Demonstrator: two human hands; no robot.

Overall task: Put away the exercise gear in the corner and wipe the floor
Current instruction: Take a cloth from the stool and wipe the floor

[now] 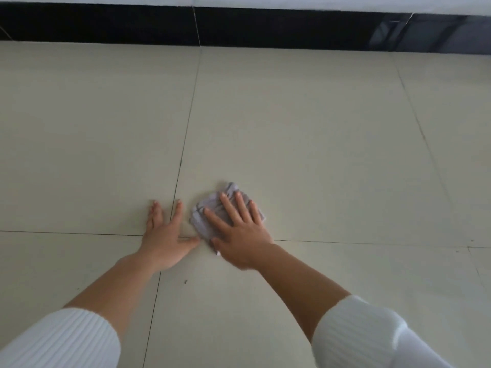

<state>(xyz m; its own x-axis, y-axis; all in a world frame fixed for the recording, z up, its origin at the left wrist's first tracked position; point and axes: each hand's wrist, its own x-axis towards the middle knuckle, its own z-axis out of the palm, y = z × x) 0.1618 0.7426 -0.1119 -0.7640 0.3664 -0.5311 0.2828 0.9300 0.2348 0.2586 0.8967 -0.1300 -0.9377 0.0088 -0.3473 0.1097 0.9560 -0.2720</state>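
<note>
A crumpled grey cloth (204, 219) lies on the pale tiled floor (305, 144) near the middle of the head view. My right hand (239, 232) presses flat on top of it with the fingers spread, covering most of the cloth. Just left of the cloth, my left hand (166, 235) rests flat on the bare tile with its fingers apart and nothing in it, its thumb almost touching the cloth. Both forearms are bare below white ribbed sleeves. No exercise gear is in view.
A black skirting band (239, 27) runs along the foot of a white wall at the top. Dark grout lines cross the floor, and a small dark speck (185, 282) lies between my arms.
</note>
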